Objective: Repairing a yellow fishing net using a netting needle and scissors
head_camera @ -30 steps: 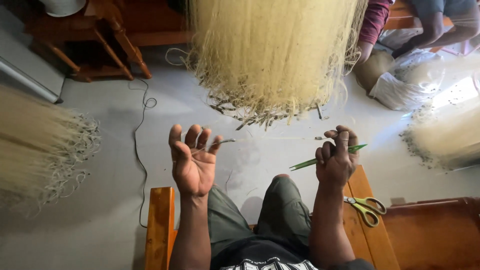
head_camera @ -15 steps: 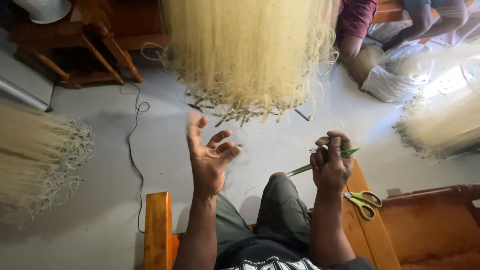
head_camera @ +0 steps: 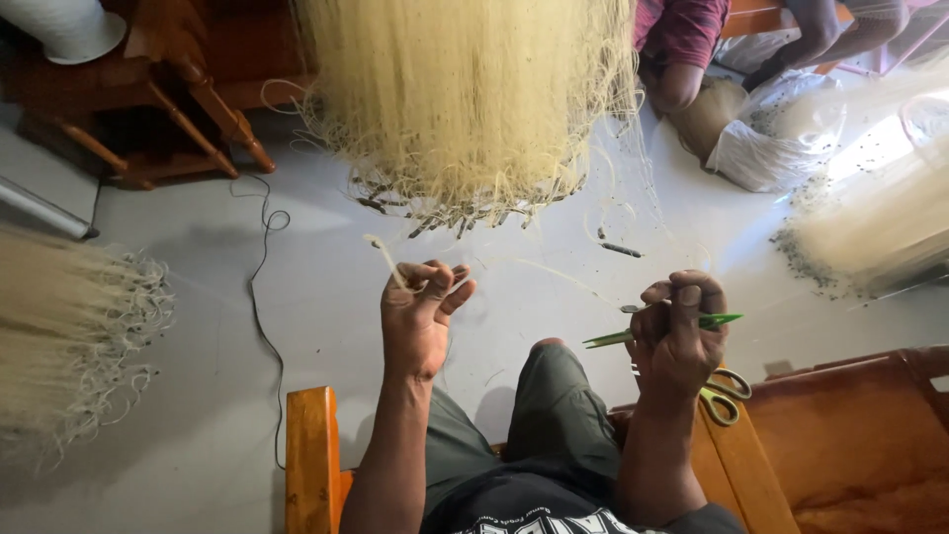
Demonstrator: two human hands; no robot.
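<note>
left hand (head_camera: 420, 316): I've got it pinching 1 pale cream fibre strand (head_camera: 384, 255), lifted off the bunch
right hand (head_camera: 677, 336): fisted round the thin green pointed tool (head_camera: 714, 320), kept ready

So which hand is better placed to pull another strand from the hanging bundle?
Probably the left hand: it is nearer the bundle and pinches only a thin strand. The right hand is occupied gripping the green tool.

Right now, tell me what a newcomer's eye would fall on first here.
The big pale hanging bundle of strings at top centre. Below it, the left hand pinches one pale strand, and the right hand grips a green tool. Yellow-handled scissors lie on the wooden bench.
</note>
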